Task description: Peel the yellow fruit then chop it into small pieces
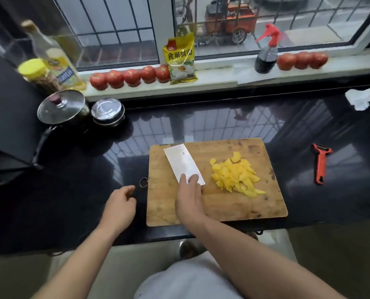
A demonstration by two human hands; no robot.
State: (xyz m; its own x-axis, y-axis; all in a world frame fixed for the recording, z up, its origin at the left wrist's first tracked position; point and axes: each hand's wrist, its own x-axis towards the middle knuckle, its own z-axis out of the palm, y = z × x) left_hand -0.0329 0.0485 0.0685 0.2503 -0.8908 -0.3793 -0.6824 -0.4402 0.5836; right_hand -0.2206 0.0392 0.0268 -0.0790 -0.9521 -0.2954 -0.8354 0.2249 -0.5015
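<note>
A pile of small yellow fruit pieces [235, 176] lies on the right half of the wooden cutting board [233, 203]. A cleaver [180, 164] lies flat on the board's left half, its wide blade pointing away from me. My right hand [189, 199] covers the cleaver's handle end, with two fingers resting on the blade. My left hand [120, 206] hovers over the black counter just left of the board, fingers loosely curled and holding nothing. An orange peeler [320, 164] lies on the counter to the right of the board.
A lidded pot [61, 108] and a small lidded steel container [107, 112] stand at the back left. Oil bottle [50, 55], yellow-capped jar [36, 75], tomatoes [130, 77], a yellow packet [180, 59] and a spray bottle [266, 55] line the windowsill. A white cloth [360, 99] lies far right.
</note>
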